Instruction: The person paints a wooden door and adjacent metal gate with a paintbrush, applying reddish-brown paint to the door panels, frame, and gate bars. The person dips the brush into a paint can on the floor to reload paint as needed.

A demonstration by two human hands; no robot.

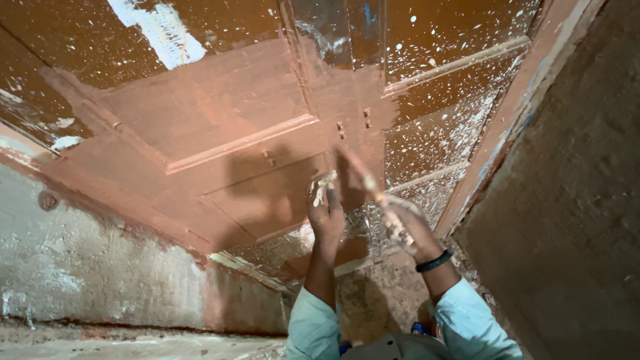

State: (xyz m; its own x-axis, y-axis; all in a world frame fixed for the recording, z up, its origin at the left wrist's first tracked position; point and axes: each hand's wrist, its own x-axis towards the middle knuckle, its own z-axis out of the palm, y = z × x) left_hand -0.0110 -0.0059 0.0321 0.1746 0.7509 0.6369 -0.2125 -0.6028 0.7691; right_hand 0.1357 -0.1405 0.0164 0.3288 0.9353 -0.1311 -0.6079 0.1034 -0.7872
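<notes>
A brown panelled wooden door (pixel 220 113) fills the view, its left and middle coated in matt reddish-pink filler, its right side (pixel 440 140) glossy and speckled with white splatter. My right hand (pixel 413 230), with a black band on the wrist, grips the handle of a broad scraper (pixel 360 175). The filler-covered blade lies against the door where the coated and bare parts meet. My left hand (pixel 327 217) is raised beside it, close to the door, and holds a small whitish, filler-smeared piece (pixel 324 188); what it is I cannot tell. Both sleeves are pale blue-green.
The door frame (pixel 497 140) runs along the right, smeared pink. Beyond it stands a rough grey-brown wall (pixel 573 200). On the left is a whitish plastered wall (pixel 87 260) stained pink near the door. Small metal fittings (pixel 353 123) sit on the door's middle.
</notes>
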